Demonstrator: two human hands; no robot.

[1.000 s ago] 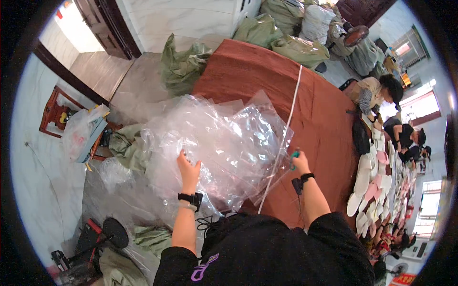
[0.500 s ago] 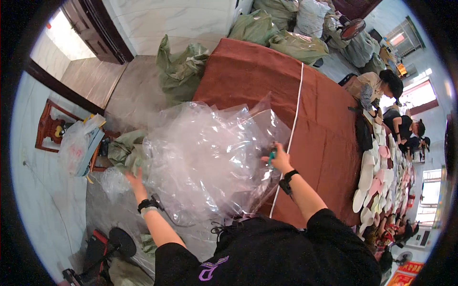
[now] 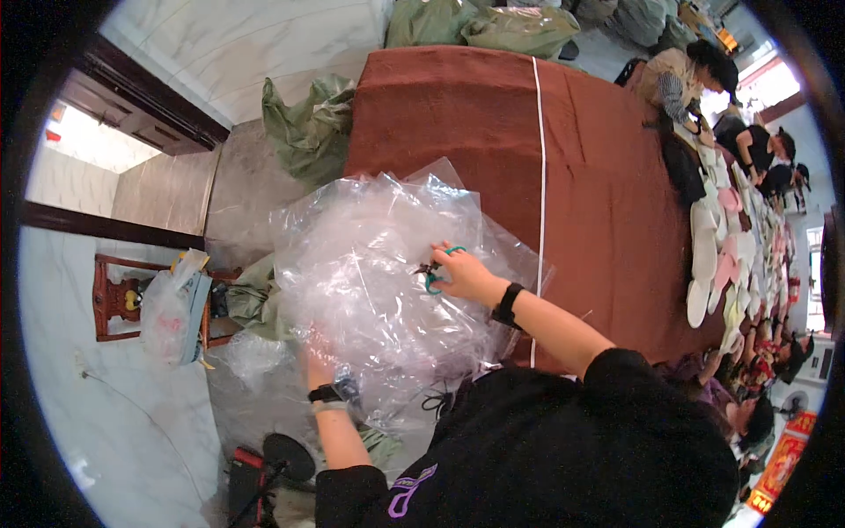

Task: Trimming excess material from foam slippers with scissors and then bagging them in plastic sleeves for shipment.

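A large loose heap of clear plastic sheeting (image 3: 352, 229) bulges in front of me and overlaps the near left part of the brown cloth-covered table. My right hand (image 3: 471, 280) is over the heap, closed on small scissors (image 3: 431, 275) with teal handles and dark blades that point left. At the near left side of the heap is my left hand (image 3: 319, 359). Clear film covers or blurs its fingers, so their grip cannot be made out.
The brown table cover (image 3: 440, 106) carries a white line (image 3: 540, 176). Left stands a carved wooden chair (image 3: 116, 321) with a plastic bag (image 3: 167, 321). A green sack (image 3: 304, 132) slumps beyond the heap. At right, people work by rows of slippers (image 3: 704, 238).
My right hand has moved left over the plastic with the scissors. My left hand has come in from the side to the plastic's near left edge. The whole view has shifted.
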